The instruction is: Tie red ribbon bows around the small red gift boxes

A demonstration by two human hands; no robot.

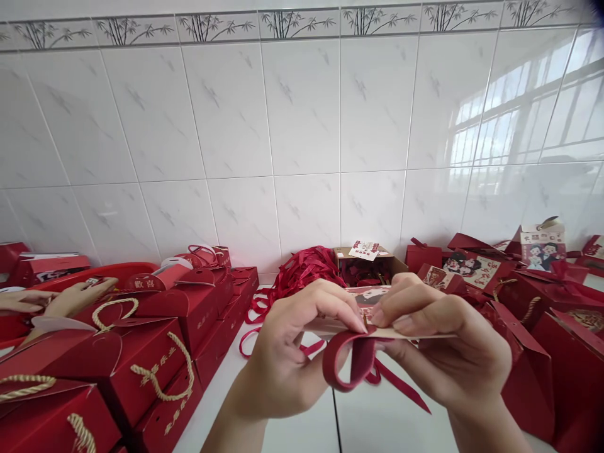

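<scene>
A red ribbon point(331, 370) forms a loop in front of me, and its loose tail hangs down to the right. My left hand point(287, 352) pinches this ribbon at the cream edge of a small printed card-like piece point(368, 293). Around the same edge, my right hand point(453, 343) is closed, its thumb below and its fingers on top. The printed piece is mostly hidden behind my fingers, so I cannot tell whether it is a flat card or a box. Both hands are close together above the white table point(302, 434).
Red gift boxes point(136, 358) with gold rope handles are stacked at left. Another person's hands point(75, 296) work beyond them, by a red basin point(127, 269). A heap of red ribbon point(309, 267) and an open carton point(396, 264) stand by the tiled wall. More red boxes point(523, 358) fill the right.
</scene>
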